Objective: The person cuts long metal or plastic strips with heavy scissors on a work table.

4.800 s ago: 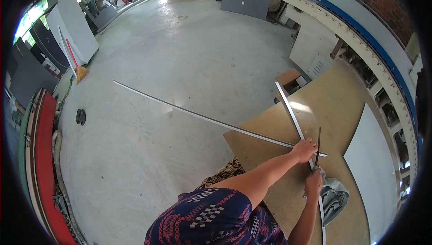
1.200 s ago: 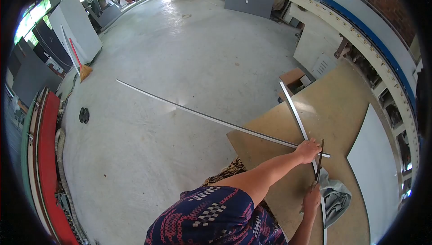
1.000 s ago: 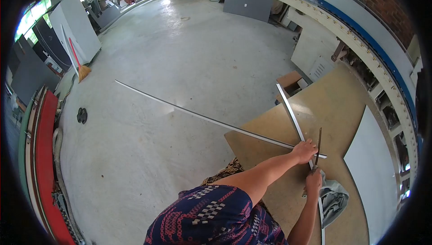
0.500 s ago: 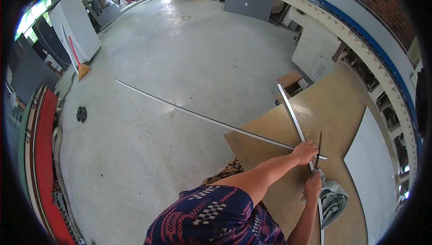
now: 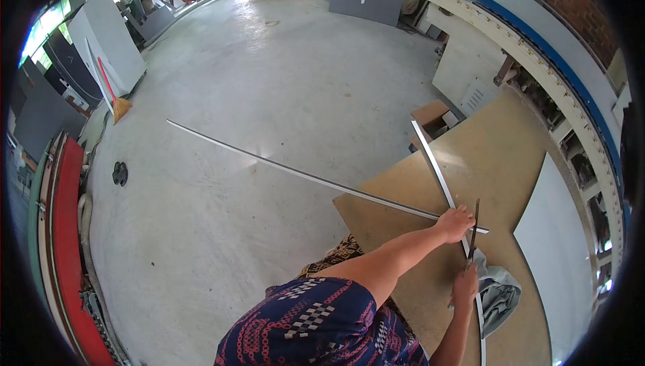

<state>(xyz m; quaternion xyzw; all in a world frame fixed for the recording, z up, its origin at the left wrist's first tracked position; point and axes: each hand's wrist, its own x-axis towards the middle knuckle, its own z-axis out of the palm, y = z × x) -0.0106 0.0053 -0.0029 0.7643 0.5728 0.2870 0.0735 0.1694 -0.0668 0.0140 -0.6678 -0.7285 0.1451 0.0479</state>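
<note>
My left hand (image 5: pixel 457 223) is closed on a long thin metal strip (image 5: pixel 302 176), pressing it down where it crosses a second metal strip (image 5: pixel 432 164). The long strip's short end sticks out to the right of this hand. My right hand (image 5: pixel 465 284) grips the near end of a narrow dark saw (image 5: pixel 474 228), which lies across the long strip just right of my left fingers. Its blade edge is too small to make out. A crumpled grey cloth (image 5: pixel 500 299) lies beside my right hand on the brown board (image 5: pixel 416 292).
A white sheet (image 5: pixel 561 252) lies on the board's right side. A long machine (image 5: pixel 537 43) with a blue edge curves along the right. A cardboard box (image 5: pixel 428 114) stands beyond the board. The long strip reaches out over the concrete floor (image 5: pixel 201 231). A broom (image 5: pixel 119 107) leans at left.
My right hand and the saw have drawn slightly back toward me. My left hand stays on the strip. The whole view has shifted a little.
</note>
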